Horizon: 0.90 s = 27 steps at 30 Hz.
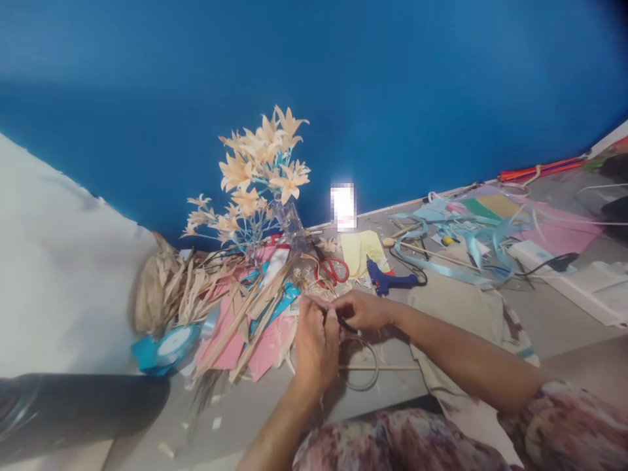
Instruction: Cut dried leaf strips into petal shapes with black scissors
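Note:
My left hand (316,343) and my right hand (364,310) meet over the floor with fingers pinched together. A small, thin dark piece (347,326) shows between them, by the right fingers; its kind is unclear, and its far end is hidden by the fingers. Below it lies a pale round loop (375,373), and a thin stick (400,367) runs across behind the loop. Just past the hands are red-handled scissors (333,271) and a blue glue gun (387,278). Several dried husk strips (245,320) lie left of my left hand.
Peach artificial flowers (265,154) stand in a clear vase (288,219) against the blue wall. At left are a ribbon roll (176,343) and a dark cylinder (83,405). Light blue ribbon (441,268), coloured sheets and a white power strip (564,278) lie at right, near a beige cloth (456,314).

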Motion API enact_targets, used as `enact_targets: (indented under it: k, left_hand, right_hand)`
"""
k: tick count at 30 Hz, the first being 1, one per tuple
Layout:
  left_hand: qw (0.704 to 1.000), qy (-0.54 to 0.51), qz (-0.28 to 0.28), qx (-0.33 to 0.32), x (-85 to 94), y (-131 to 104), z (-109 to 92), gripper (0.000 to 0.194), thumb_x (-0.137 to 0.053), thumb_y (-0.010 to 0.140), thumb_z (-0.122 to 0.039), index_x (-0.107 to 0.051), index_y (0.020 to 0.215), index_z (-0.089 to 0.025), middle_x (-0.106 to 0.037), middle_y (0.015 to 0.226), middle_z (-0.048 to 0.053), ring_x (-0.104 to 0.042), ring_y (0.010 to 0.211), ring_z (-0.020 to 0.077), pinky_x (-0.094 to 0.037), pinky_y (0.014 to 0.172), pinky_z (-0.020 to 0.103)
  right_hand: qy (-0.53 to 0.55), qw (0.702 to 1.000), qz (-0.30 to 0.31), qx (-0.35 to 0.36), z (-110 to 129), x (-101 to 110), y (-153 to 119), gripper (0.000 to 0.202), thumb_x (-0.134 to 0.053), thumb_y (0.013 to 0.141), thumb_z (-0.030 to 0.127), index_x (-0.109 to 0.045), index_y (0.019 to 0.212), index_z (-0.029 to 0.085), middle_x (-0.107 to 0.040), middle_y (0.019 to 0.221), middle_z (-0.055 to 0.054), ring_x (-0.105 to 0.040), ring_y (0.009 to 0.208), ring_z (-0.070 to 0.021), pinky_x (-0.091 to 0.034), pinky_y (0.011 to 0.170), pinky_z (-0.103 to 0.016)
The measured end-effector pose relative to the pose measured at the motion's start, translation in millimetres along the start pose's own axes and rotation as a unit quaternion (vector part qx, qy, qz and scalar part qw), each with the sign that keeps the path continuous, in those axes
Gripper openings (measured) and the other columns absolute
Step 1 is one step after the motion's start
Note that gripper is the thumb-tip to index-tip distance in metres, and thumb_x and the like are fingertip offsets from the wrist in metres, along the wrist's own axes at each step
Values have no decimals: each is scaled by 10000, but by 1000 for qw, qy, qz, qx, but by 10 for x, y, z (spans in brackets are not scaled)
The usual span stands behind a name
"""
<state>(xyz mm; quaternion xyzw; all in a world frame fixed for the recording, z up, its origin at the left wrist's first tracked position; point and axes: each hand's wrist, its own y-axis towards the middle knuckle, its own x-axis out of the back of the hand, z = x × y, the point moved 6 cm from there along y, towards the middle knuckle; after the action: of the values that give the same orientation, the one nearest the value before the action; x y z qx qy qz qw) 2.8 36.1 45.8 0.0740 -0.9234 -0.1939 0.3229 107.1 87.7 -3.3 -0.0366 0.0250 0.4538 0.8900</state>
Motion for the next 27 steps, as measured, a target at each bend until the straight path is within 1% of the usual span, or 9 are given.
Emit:
enact_targets:
  k: [4,7,9,11,13,17,20,23,27]
  left_hand:
    - [1000,6,2,-13,17,195,-73,197,-369,941,-203,-549,860,-190,-536,931,65,-564,902,200,-470,839,338]
    - [996,-9,71,-45,-24,323,-105,193,-389,949,-231,-571,919,-178,-550,948,69,-567,901,193,-470,845,340]
    - [995,-26,83,-42,37,385,-37,213,-429,954,-292,-577,1047,-171,-578,1023,87,-581,926,198,-477,837,343]
    - [998,-26,61,-14,164,416,104,253,-441,957,-323,-584,1108,-179,-606,1051,91,-594,931,201,-477,826,342]
    - [997,13,68,12,241,388,253,235,-431,958,-303,-633,982,-185,-632,947,69,-599,888,198,-462,825,344]
    - [978,63,196,39,37,146,431,203,-494,889,-185,-651,761,-195,-626,791,41,-597,782,182,-451,751,311]
    - [958,83,270,43,-235,-59,472,215,-487,871,-139,-688,835,-208,-618,864,54,-601,818,184,-441,731,300]
    - [953,108,282,37,-390,-139,481,222,-498,862,-139,-686,944,-222,-598,936,64,-591,898,203,-432,774,314]
    - [952,101,285,36,-431,-119,453,153,-525,830,-144,-665,822,-206,-591,897,56,-574,856,204,-413,734,313]
  right_hand:
    - [24,991,-125,29,-18,144,3,286,-723,599,244,-702,854,116,-610,702,40,-527,624,-101,-418,603,-205]
    - [14,974,-221,54,43,255,-41,161,-746,573,220,-683,686,124,-555,597,55,-495,586,-102,-376,551,-196]
    - [14,963,-262,67,96,338,-73,136,-759,585,219,-666,643,138,-557,573,52,-488,573,-103,-358,531,-198]
    - [31,950,-301,81,134,459,-108,177,-779,606,266,-674,689,150,-603,604,34,-496,566,-109,-354,514,-207]
    - [57,938,-328,93,137,593,-132,237,-786,638,344,-672,732,158,-631,635,11,-493,552,-108,-336,489,-210]
    - [105,929,-342,99,53,776,-131,361,-763,690,488,-635,686,150,-619,633,-15,-379,452,-63,-248,426,-217]
    - [121,930,-335,91,-17,802,-111,393,-770,691,516,-645,699,143,-626,652,-29,-352,435,-51,-222,411,-223]
    - [121,934,-326,82,-47,780,-100,386,-795,675,495,-650,700,138,-630,653,-36,-372,454,-58,-223,411,-219]
    - [107,941,-314,71,-43,735,-98,356,-806,666,455,-648,673,136,-623,611,-28,-379,461,-66,-241,411,-214]
